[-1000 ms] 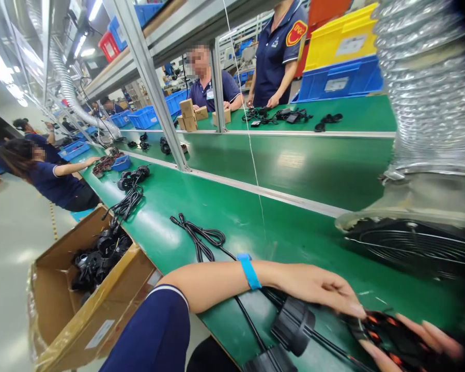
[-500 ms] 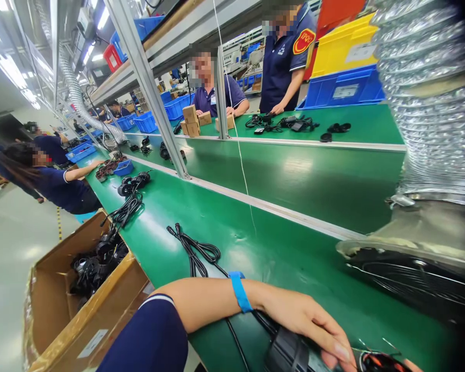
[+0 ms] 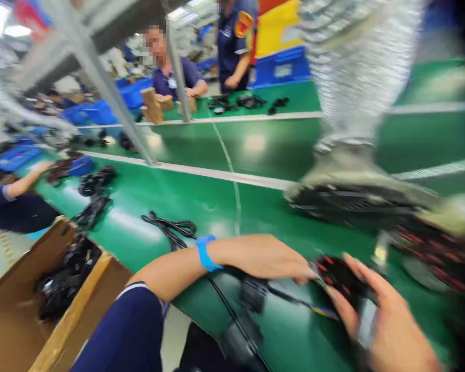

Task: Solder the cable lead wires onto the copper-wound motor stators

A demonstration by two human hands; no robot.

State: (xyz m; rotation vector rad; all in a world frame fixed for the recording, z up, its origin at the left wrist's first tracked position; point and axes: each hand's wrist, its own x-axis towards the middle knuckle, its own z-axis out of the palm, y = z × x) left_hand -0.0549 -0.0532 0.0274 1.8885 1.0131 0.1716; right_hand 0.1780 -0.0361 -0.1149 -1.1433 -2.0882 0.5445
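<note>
My left hand, with a blue band at the wrist, lies low over the green belt; its fingers reach to a black part with red-orange wires. My right hand grips that part from the right, fingers curled round it. A black round housing with its cable lies under my left hand. The picture is smeared by motion.
A silver flexible duct with a fan hood hangs over the belt at the right. A coiled black cable lies on the belt. A cardboard box of black parts stands at the lower left. Other people work along the line and across it.
The view has swung to the right and down. My right hand and the wired part have come into sight; my left hand stays at the part.
</note>
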